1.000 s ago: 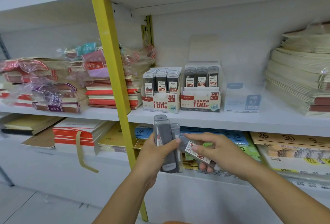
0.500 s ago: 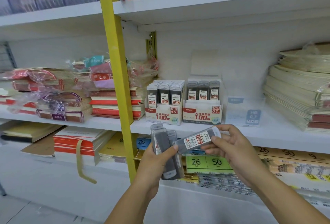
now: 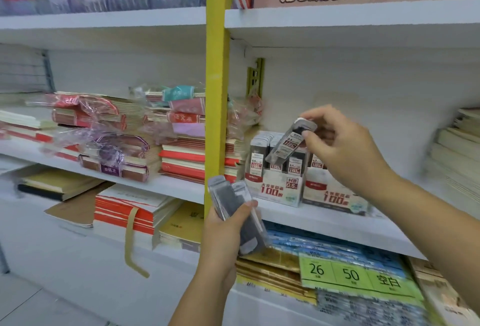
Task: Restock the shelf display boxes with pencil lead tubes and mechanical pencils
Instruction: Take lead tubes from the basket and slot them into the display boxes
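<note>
My right hand (image 3: 340,143) pinches one grey pencil lead tube (image 3: 289,143) by its top end, tilted, just above the HB 0.5 display box (image 3: 275,190) on the middle shelf. That box stands full of upright tubes. Beside it on the right is the HB 0.7 display box (image 3: 335,195), partly hidden by my right wrist. Lower down, in front of the yellow post, my left hand (image 3: 226,232) grips a small bundle of lead tubes (image 3: 239,214), held upright.
A yellow upright post (image 3: 217,107) divides the shelving. Wrapped notebook stacks (image 3: 111,138) fill the middle shelf to the left, and cream pads (image 3: 457,149) lie at far right. Green price labels (image 3: 350,273) and paper packs sit on the lower shelf.
My right hand has drawn one tube out of the bundle and raised it up to the HB 0.5 box. The left hand keeps the rest. The camera has moved closer and leftward.
</note>
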